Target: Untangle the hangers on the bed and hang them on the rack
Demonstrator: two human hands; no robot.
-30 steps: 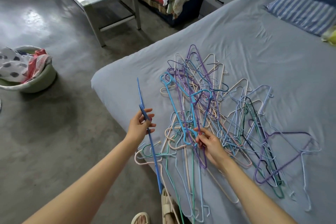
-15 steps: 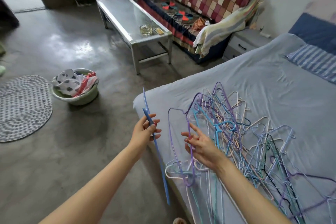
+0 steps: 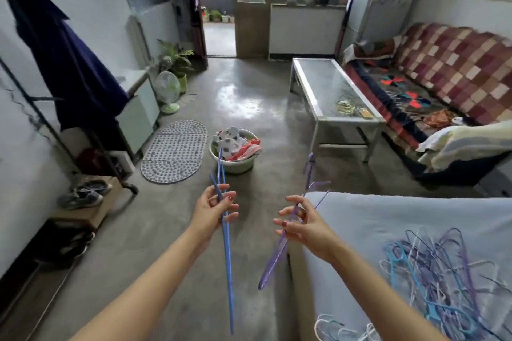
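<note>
The right hand [image 3: 306,225] has lifted a purple hanger [image 3: 279,246] off the pile [image 3: 440,279].

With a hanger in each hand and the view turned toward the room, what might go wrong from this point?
The purple hanger sits between the loosely curled fingers of the right hand, so it may slip to the floor. The blue hanger in the left hand hangs low and long; it could catch the laundry basin on the way to the rack. The pile of hangers on the bed remains tangled.

Hanger pile [image 3: 437,279] on bed [image 3: 388,224] at right; rack [image 3: 41,116] left; basin [image 3: 235,165] on floor between
</note>
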